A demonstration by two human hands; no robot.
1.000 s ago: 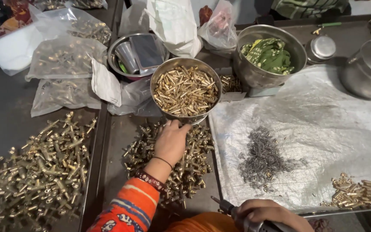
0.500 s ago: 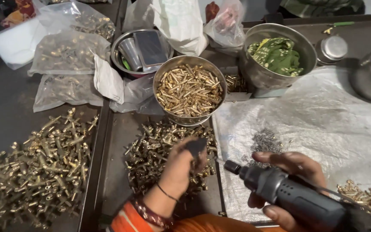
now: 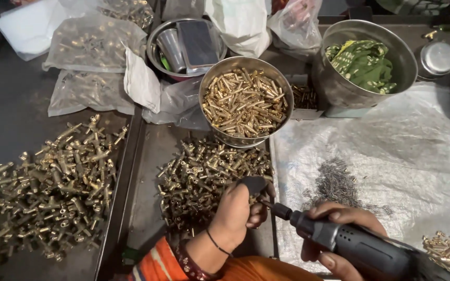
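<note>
Brass fittings lie heaped at far left, a second pile sits below the steel bowl of brass pins, and my left hand is closed around one small part above that pile. My right hand is clamped on the grey electric screwdriver, its bit touching the part. I judge it best to keep the bit square and the part pinched firm.

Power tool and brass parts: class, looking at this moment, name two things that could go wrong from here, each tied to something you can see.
1. The power tool has its tip right at the left hand, which pinches a small part against it; a slip might catch bare fingers.
2. The steel bowl heaped with brass pins sits close above the loose pile of brass fittings; a nudge could spill and mix them.
</note>
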